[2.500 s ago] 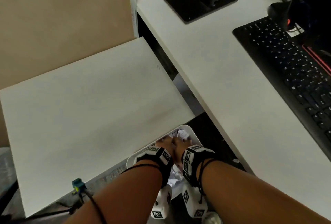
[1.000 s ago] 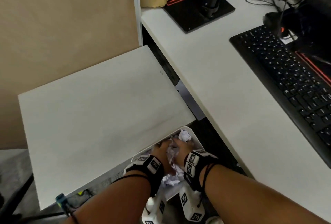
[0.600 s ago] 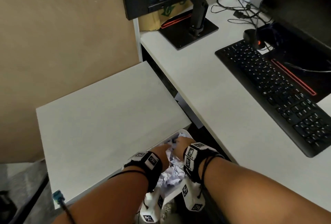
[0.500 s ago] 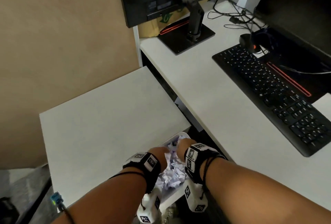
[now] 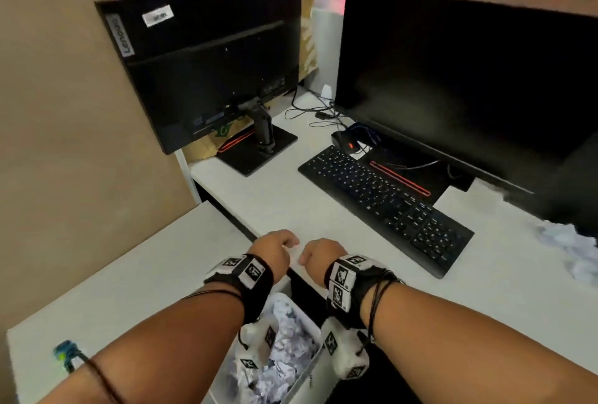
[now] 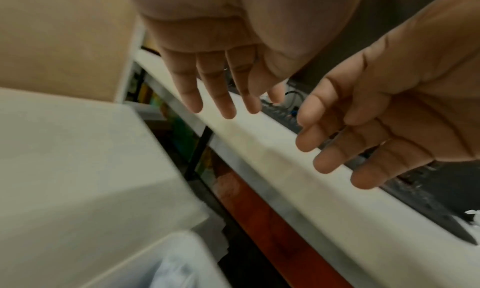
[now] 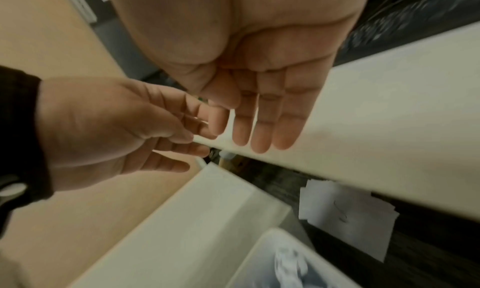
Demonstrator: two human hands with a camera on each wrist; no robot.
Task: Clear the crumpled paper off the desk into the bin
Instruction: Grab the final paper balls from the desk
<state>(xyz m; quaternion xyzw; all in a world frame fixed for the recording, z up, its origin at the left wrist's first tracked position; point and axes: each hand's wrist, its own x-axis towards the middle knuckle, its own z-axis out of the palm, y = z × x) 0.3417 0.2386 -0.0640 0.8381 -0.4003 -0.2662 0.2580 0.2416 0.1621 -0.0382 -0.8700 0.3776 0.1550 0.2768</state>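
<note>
Two bare hands hang side by side at the near edge of the white desk top (image 5: 284, 196), each with a black strap of printed square markers round the wrist. The left hand (image 5: 273, 246) has its fingers (image 6: 218, 95) stretched out loosely and apart, holding nothing; the right hand (image 5: 318, 250) is likewise slack, its fingers (image 7: 262, 128) straight and close together, with nothing in the palm. Just below the wrists stands the white plastic bin (image 5: 299, 384), set between the desk and a lower white side surface (image 5: 129, 274), and it is filled with crumpled white paper (image 5: 284, 332). More crumpled white paper (image 5: 569, 248) lies on the desk at the far right, well apart from both hands and beside the end of the black keyboard (image 5: 385, 196). Behind the keyboard is a wide dark monitor (image 5: 453, 73); a second black monitor (image 5: 207, 60) stands to its left with its back turned this way, on a flat black stand. A black mouse (image 5: 348, 143) with a small red light sits among thin black cables near the keyboard's far corner. Under the desk edge, in the right wrist view, a flat sheet of white paper (image 7: 348, 216) lies on the dark floor near the bin.
</note>
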